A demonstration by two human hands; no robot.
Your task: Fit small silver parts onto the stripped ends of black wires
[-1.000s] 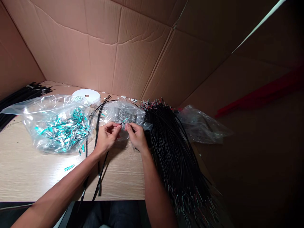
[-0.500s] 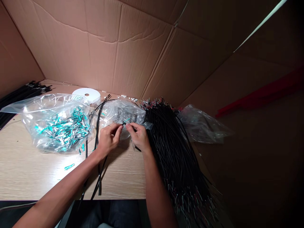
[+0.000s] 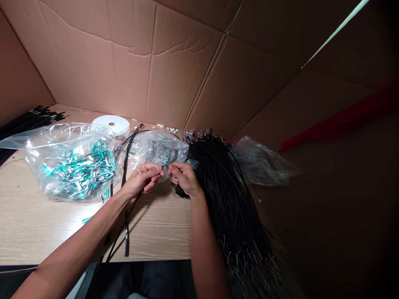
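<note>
My left hand pinches a thin black cable close to its end, and the cable trails down toward the table's front edge. Close beside it, my right hand is closed, thumb against fingers, at the same cable end; exactly what its fingertips grip is too small to make out. A small teal strip sticks up just beyond the fingertips. Behind both hands lies a clear plastic bag of small silvery metal pieces.
At left rests a clear bag of teal and silver strips, with a white disc behind. A thick bundle of black cables lies at right, beside a crumpled clear bag. Cardboard walls enclose the table.
My fingers have shifted around the cable end, and my hands have come slightly apart and lower. The trailing cable has swung left. The whole view has drifted a little.
</note>
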